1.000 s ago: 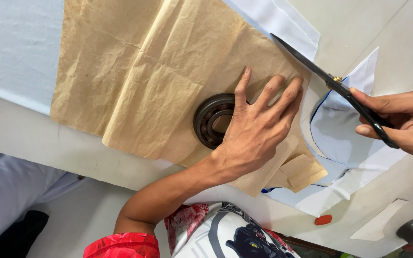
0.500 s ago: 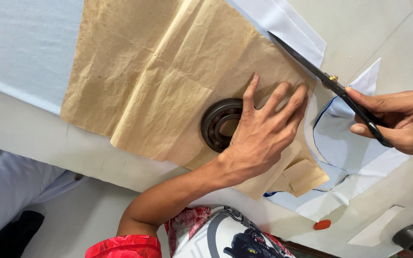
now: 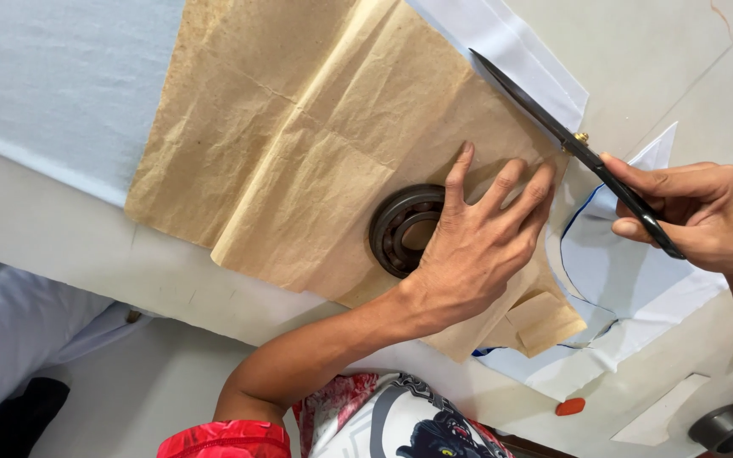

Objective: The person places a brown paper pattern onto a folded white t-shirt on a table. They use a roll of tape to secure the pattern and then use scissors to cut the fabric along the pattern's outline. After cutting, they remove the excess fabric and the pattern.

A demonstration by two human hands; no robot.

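scissors (image 3: 563, 136) | right hand (image 3: 696, 219) grips | left hand (image 3: 475, 246) flat on brown paper (image 3: 316, 144)

Tan paper (image 3: 299, 136) — pale-blue cloth (image 3: 53, 76) — black scissors (image 3: 570, 144).

My left hand (image 3: 477, 242) has slid a little toward the scissors (image 3: 574, 151), its fingertips now nearer the edge of the brown paper pattern (image 3: 299, 144). The blades in my right hand (image 3: 697, 216) have barely crept further along that edge
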